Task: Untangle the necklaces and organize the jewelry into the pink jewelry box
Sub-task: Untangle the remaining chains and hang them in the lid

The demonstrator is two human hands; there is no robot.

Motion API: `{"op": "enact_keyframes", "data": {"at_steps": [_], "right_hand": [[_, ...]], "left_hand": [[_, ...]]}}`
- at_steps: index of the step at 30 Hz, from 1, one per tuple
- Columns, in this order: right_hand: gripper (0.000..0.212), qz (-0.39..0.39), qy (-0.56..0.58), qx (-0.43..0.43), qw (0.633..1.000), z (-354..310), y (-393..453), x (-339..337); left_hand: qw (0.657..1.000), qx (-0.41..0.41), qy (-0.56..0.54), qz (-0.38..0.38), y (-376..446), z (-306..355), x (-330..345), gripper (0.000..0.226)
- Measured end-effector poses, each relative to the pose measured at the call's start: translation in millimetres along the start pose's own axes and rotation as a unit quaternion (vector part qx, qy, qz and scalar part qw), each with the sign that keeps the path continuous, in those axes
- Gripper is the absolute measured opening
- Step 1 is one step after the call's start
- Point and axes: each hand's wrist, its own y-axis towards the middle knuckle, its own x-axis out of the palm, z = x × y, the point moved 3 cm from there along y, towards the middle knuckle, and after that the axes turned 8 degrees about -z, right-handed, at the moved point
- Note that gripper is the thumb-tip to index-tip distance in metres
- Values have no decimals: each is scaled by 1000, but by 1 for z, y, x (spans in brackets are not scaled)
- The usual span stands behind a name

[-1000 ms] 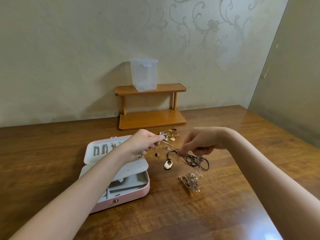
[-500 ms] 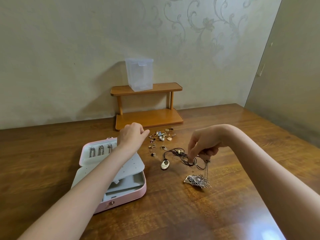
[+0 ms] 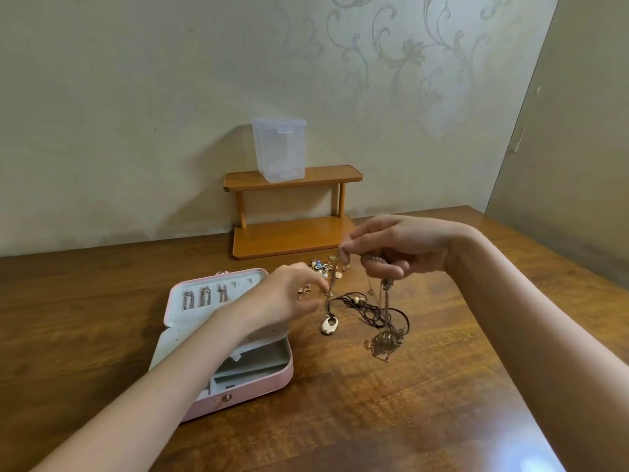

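The pink jewelry box (image 3: 238,393) lies open at the left, with three chains clipped in its lid. My right hand (image 3: 391,247) is raised above the table and pinches a tangle of chains; a gold filigree pendant (image 3: 386,342) hangs from it just over the wood. A black cord necklace (image 3: 367,308) with a cream oval pendant (image 3: 329,326) trails on the table beneath. My left hand (image 3: 289,298) reaches from over the box and pinches the thin chain near its lower end. Small earrings and charms (image 3: 326,267) lie scattered behind the hands.
A two-tier wooden shelf (image 3: 292,212) stands against the wall, with a clear plastic container (image 3: 279,149) on its top tier. The wooden table (image 3: 408,403) stretches toward me. A door or wall panel rises at the right.
My right hand has risen, lifting the chains and the filigree pendant off the table. My left hand has moved right, from above the box to the hanging chain.
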Motion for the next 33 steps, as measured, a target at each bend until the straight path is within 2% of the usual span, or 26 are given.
{"op": "enact_keyframes", "data": {"at_steps": [2,5,9,12,15,18,20,22,24,29,33], "right_hand": [[19,-1,32,-50,998,-6,5,2],[18,22,61,-109,992,-14,13,5],[17,74,96,-125,985,-14,21,1],[18,103,115,-117,981,-10,24,0],[15,130,139,-139,972,-9,24,-3],[12,162,175,-162,957,-4,24,-8],[15,186,218,-182,941,0,24,-12],[4,220,250,-199,922,3,23,-14],[6,259,253,-190,913,7,19,-16],[4,330,63,-55,940,21,13,-14],[7,268,-89,103,954,37,13,-4]], "left_hand": [[985,51,-157,-53,-9,12,-1,21],[920,91,-364,-117,-19,29,6,26],[846,68,-524,-65,-19,31,5,25],[794,53,-606,-17,-19,26,-1,25],[769,55,-637,-11,-23,26,1,19],[762,47,-646,-22,-26,28,6,18],[771,28,-636,-27,-27,28,9,16],[781,5,-624,-33,-27,27,13,13],[785,-10,-619,-35,-27,27,15,13],[789,-34,-612,-30,-27,28,18,9],[793,-70,-604,-36,-25,31,22,9]]}}
